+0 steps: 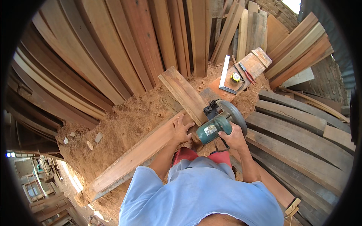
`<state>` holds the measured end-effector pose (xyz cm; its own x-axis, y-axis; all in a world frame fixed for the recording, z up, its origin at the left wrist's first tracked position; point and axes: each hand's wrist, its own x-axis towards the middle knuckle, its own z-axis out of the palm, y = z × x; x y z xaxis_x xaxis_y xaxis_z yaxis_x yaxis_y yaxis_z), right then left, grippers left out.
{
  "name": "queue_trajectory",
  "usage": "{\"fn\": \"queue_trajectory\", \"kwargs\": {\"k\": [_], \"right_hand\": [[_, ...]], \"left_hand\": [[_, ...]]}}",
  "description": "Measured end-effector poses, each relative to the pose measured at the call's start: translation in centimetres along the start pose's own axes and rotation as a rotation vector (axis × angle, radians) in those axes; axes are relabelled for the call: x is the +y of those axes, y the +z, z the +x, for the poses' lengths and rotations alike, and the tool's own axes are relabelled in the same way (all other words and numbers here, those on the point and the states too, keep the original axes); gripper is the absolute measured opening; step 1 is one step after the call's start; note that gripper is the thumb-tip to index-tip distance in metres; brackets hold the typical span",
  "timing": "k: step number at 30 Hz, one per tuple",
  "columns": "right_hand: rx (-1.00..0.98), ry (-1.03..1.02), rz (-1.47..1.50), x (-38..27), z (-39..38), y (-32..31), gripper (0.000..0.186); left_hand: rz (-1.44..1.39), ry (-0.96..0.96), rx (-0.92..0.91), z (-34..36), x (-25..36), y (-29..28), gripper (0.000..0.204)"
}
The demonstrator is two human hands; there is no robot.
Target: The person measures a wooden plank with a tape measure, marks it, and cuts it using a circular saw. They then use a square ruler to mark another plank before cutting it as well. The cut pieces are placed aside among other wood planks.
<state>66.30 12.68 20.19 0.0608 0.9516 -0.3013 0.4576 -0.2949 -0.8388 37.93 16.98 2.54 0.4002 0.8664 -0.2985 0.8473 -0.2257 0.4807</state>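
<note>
At centre, two bare hands, the left (181,130) and the right (235,136), and one green-bodied power saw with a round grey guard (212,130). Upper right of centre: one silvery L-shaped square (224,74), one round yellow tape measure (235,77), one pair of red-handled pliers (244,69). Left: four small pale flat pieces (98,137). Upper left: over ten tall brown planks (141,41). Right: at least five weathered boards (290,136).

The saw (212,130) is left of stacked boards (296,132).
</note>
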Motion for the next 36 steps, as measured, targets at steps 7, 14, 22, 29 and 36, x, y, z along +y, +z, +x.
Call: {"fn": "queue_trajectory", "kwargs": {"k": [7, 14, 22, 29, 36], "right_hand": [[-0.022, 0.03, -0.182, -0.5, 0.5, 1.7, 0.031], [-0.119, 0.034, -0.202, 0.5, 1.1, 0.3, 0.031], [-0.165, -0.124, -0.256, 2.6, 1.4, -0.3, 0.035], [-0.225, -0.164, -0.282, 4.1, 1.8, -1.4, 0.036], [-0.247, -0.181, -0.3, 3.1, 0.8, -1.2, 0.036]], "left_hand": [[0.008, -0.015, -0.012, -0.5, 0.3, -0.5, 0.07], [-0.131, -0.118, 0.248, -7.7, 3.0, -0.1, 0.061], [-0.488, -0.674, -0.323, -25.5, 7.8, 15.9, 0.055], [-1.378, -0.281, -0.263, -32.0, 19.1, 11.8, 0.04], [-0.504, -0.163, -0.17, -27.0, 24.2, 1.3, 0.025]]}}
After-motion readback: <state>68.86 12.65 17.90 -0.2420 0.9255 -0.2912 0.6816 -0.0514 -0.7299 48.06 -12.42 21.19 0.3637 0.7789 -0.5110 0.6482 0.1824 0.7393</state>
